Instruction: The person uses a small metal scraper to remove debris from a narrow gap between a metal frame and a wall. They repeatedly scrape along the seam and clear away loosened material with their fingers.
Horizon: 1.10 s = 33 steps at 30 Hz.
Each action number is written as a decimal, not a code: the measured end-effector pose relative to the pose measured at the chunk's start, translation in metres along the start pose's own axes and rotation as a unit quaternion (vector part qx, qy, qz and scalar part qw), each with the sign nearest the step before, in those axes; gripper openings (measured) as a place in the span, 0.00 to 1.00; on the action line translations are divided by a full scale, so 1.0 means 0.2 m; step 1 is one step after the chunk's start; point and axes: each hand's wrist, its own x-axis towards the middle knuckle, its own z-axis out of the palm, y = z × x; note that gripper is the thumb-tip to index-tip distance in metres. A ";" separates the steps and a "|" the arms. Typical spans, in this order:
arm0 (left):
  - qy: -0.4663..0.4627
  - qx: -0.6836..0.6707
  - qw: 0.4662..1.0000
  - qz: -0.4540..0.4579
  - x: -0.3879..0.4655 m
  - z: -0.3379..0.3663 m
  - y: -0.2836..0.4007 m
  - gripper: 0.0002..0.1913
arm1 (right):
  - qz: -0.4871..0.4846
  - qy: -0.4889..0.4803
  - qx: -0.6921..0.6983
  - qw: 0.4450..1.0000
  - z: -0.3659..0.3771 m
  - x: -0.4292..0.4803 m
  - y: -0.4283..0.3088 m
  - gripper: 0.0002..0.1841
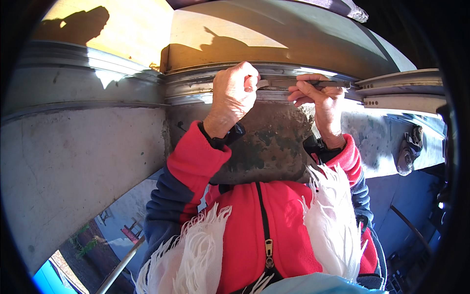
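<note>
A metal window or door track [191, 87] runs across in front of me, along the foot of a yellowish panel [227, 40]. On its left part, my left hand [237, 86] is closed around a small pale piece [263, 83] that pokes out by the fingers; most of it is hidden. My right hand [317, 92] holds a dark, narrow flat tool [330, 84] between thumb and fingers, lying level over the track. A thin brownish strip [281, 83] reaches left from it towards the left hand; whether the two are one piece I cannot tell.
A stained concrete ledge [271, 136] lies between the track and my body. At the right are metal frame rails [404, 86] and a crumpled dark bundle [409, 150] on the ledge. A pale wall slab [84, 161] stands left; a pole [121, 264] is below it.
</note>
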 end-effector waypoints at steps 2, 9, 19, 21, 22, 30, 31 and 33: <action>-0.021 -0.042 0.998 -0.033 -0.02 0.00 0.01 0.07 | -0.007 -0.003 0.011 1.000 0.00 0.00 0.00 0.07; -0.015 -0.029 0.999 -0.010 -0.01 0.00 0.02 0.07 | -0.020 0.000 0.025 0.999 0.00 0.00 0.01 0.06; -0.064 0.007 0.997 -0.032 -0.17 -0.04 0.15 0.08 | 0.003 -0.068 -0.010 0.998 -0.04 -0.14 -0.06 0.06; -0.109 0.027 0.993 -0.043 -0.21 -0.05 0.18 0.09 | -0.012 -0.066 -0.039 0.997 -0.05 -0.16 -0.07 0.05; -0.098 0.029 0.994 -0.044 -0.21 -0.06 0.18 0.09 | -0.023 -0.061 -0.044 0.997 -0.07 -0.16 -0.08 0.05; 0.007 0.037 0.998 0.054 -0.06 -0.07 0.12 0.09 | -0.093 -0.008 -0.040 0.995 -0.06 -0.03 -0.06 0.05; -0.003 0.053 0.997 0.056 -0.05 -0.07 0.11 0.09 | -0.088 -0.011 -0.045 0.995 -0.06 -0.02 -0.05 0.05; -0.023 0.084 0.994 0.058 -0.03 -0.08 0.08 0.09 | -0.071 -0.006 -0.059 0.996 -0.06 0.00 -0.04 0.06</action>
